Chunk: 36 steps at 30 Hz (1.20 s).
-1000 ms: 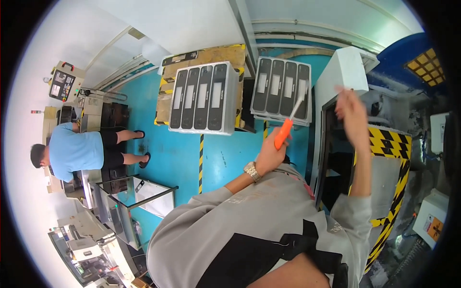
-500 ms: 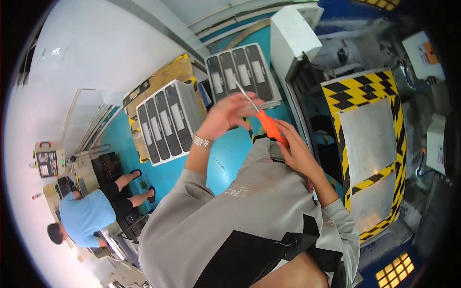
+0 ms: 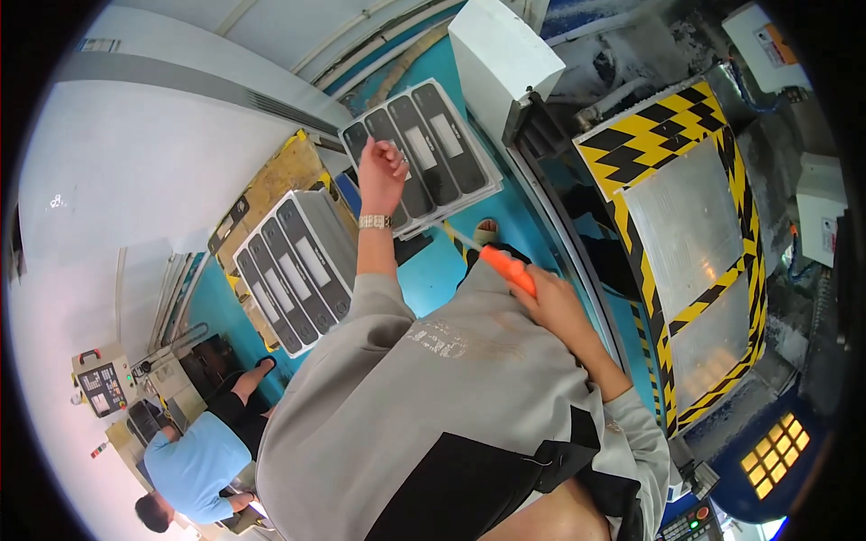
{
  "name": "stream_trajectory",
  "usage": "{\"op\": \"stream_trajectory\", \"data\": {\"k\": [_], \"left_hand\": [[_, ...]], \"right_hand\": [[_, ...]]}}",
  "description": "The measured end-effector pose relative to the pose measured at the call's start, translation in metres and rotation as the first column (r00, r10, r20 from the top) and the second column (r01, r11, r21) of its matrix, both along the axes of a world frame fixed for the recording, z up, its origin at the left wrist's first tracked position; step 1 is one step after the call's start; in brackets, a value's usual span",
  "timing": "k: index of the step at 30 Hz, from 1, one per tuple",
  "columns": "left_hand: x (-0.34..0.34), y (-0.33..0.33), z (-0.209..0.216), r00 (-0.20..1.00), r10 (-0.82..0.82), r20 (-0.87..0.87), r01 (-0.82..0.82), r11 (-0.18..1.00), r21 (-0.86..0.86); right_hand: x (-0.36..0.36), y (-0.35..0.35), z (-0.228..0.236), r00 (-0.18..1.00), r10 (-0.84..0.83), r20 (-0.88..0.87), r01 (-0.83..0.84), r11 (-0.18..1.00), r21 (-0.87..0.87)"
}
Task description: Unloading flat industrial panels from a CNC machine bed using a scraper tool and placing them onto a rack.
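My right hand (image 3: 557, 307) clamps an orange-handled tool (image 3: 509, 270) pointing forward-left; my empty, loosely curled left hand (image 3: 382, 176) is nearer the panels (image 3: 444, 169).

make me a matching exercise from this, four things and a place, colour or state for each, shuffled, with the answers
1. left hand
2. orange tool handle
3. windowed panel
4. co-worker's shirt

A. light blue
B. edged in yellow and black
C. overlapping the dark panels in this view
D. gripped by the right hand

Pairs: 1-C, 2-D, 3-B, 4-A
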<state>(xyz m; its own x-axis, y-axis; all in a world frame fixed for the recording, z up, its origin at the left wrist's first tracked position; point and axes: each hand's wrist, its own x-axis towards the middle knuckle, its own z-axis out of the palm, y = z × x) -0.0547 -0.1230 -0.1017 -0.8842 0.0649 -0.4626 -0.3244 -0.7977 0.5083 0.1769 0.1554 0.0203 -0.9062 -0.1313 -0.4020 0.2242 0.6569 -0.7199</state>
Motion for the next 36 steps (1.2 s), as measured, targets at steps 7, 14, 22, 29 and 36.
{"op": "stream_trajectory", "data": {"k": [7,14,22,29,36], "left_hand": [[-0.002,0.011,-0.069,0.956,-0.208,0.205,0.239,0.961,-0.139],[-0.014,0.025,-0.085,0.930,-0.360,0.071,0.341,0.920,0.192],[-0.019,0.030,-0.096,0.882,-0.392,0.263,0.440,0.884,-0.157],[0.018,0.072,-0.145,0.312,-0.947,0.074,-0.240,-0.154,-0.959],[-0.007,0.091,-0.137,-0.036,-0.984,0.176,-0.482,-0.137,-0.865]], "right_hand": [[-0.012,-0.005,0.010,0.997,-0.031,0.069,0.028,0.999,0.044],[-0.021,-0.009,0.012,0.984,-0.166,-0.061,0.166,0.986,-0.017],[-0.008,0.006,0.023,0.973,-0.212,0.093,0.203,0.975,0.091],[0.071,0.075,0.092,0.719,-0.691,-0.072,0.695,0.713,0.096],[0.252,0.200,0.095,0.166,-0.883,-0.438,0.979,0.095,0.180]]}}
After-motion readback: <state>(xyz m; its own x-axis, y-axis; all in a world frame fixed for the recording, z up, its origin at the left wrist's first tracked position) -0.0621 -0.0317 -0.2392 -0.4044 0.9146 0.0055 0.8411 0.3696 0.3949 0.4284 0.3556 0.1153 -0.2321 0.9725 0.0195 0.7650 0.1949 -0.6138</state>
